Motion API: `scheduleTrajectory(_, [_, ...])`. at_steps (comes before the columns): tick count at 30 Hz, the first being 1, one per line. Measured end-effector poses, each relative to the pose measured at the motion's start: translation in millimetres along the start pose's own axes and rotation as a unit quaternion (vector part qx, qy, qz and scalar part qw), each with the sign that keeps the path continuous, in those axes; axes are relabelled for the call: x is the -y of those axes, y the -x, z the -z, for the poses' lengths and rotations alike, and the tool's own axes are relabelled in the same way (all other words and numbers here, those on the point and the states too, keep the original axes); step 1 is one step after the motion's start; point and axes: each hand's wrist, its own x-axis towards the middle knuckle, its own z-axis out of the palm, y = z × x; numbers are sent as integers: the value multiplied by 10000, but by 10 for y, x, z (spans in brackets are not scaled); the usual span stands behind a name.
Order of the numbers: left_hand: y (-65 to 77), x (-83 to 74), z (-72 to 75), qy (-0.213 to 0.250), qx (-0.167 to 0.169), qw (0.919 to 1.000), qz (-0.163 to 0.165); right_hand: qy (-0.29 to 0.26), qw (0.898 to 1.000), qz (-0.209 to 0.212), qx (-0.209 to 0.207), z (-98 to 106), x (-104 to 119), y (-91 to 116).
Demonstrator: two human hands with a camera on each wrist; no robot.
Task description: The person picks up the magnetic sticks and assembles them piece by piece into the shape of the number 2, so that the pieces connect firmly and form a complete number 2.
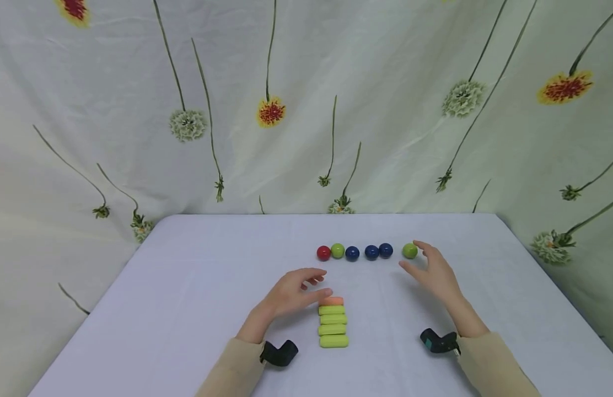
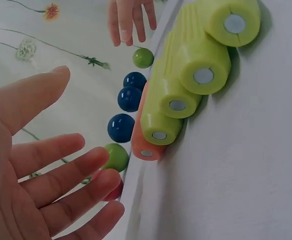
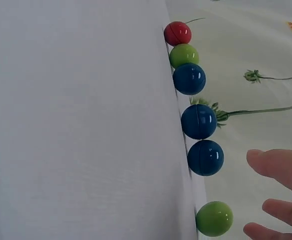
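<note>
A row of glossy balls lies across the far part of the table: a red ball (image 1: 323, 253), a green ball (image 1: 338, 251), three blue balls (image 1: 352, 253) and, at the right end, another green ball (image 1: 409, 251). My right hand (image 1: 437, 275) is beside that last green ball, thumb and fingers spread around a gap, holding nothing. Closer in, an orange rod (image 1: 331, 301) heads a column of several yellow-green rods (image 1: 333, 329) with pale round ends. Over the orange rod's left end hovers my left hand (image 1: 294, 291), fingers loosely bent and nothing between them in the left wrist view.
A white-covered table (image 1: 187, 286) spreads beneath everything, its far edge against a flower-print cloth (image 1: 306, 66). Black devices sit on both wrists, the left device (image 1: 280, 353) close to the near end of the rod column, the right device (image 1: 437, 342) above bare cloth.
</note>
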Motion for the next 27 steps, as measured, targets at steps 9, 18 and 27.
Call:
scheduleTrajectory(9, [-34,97,-78,627,160,9978,150,-722,9971,-231,-83,-100,-108,-171])
scheduleTrajectory(18, [-27,109,-120,744,246,9969,27,-1073,9933,-214,-361,-195,-257,-235])
scheduleTrajectory(27, [-32,148,-143,589,213,9980,16,-993,9930,-125,-629,-278,-346,-275])
